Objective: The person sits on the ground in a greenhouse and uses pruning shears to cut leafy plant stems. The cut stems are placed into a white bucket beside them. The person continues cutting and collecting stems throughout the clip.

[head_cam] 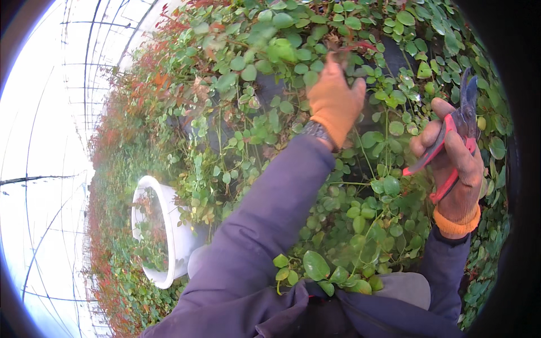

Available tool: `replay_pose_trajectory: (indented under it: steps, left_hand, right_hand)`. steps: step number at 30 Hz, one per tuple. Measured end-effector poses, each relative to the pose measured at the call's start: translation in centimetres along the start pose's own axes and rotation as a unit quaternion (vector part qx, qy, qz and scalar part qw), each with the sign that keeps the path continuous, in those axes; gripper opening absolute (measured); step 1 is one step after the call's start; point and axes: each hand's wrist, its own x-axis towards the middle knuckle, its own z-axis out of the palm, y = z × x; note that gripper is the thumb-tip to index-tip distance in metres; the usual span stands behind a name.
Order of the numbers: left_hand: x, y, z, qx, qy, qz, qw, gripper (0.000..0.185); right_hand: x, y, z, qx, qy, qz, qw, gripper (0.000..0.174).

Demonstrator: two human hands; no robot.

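My left hand (336, 99), in an orange work glove, reaches into the leafy shrubs (253, 131). Its fingertips are blurred beside brown, dry-looking plant matter (333, 42) and a reddish shoot (363, 45); whether they grip anything is unclear. On the right, my right hand (458, 177) wears a soiled glove with an orange cuff. It holds a pair of pruning shears (467, 112) with red handles, blades pointing up and apart from the foliage. Below the left hand, long green stems and rounded leaves (389, 186) spread towards my body.
A white plastic bucket (171, 228) with leafy cuttings (153, 243) inside stands tilted in view at the left, beside my left sleeve. Dark sheeting (270, 91) shows between the plants. A greenhouse frame (86, 63) runs along the far left. Leaves (317, 266) touch my jacket front.
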Motion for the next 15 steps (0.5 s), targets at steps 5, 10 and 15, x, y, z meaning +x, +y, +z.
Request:
replay_pose_trajectory:
  steps: [5,10,15]
  left_hand:
    - [-0.3,-1.5,1.2,-0.031,-0.01,0.06,0.998,0.021]
    - [-3.7,-4.2,0.1,-0.347,0.079,-0.072,0.932,0.03]
    - [-11.8,-6.4,-2.6,-0.617,0.093,-0.21,0.753,0.034]
  right_hand:
    - [-0.2,0.5,0.7,-0.009,-0.027,0.02,0.999,0.062]
    - [-0.1,1.2,0.4,-0.01,-0.029,-0.004,1.0,0.063]
    - [-0.3,2.0,-0.2,-0.012,-0.042,-0.011,0.999,0.062]
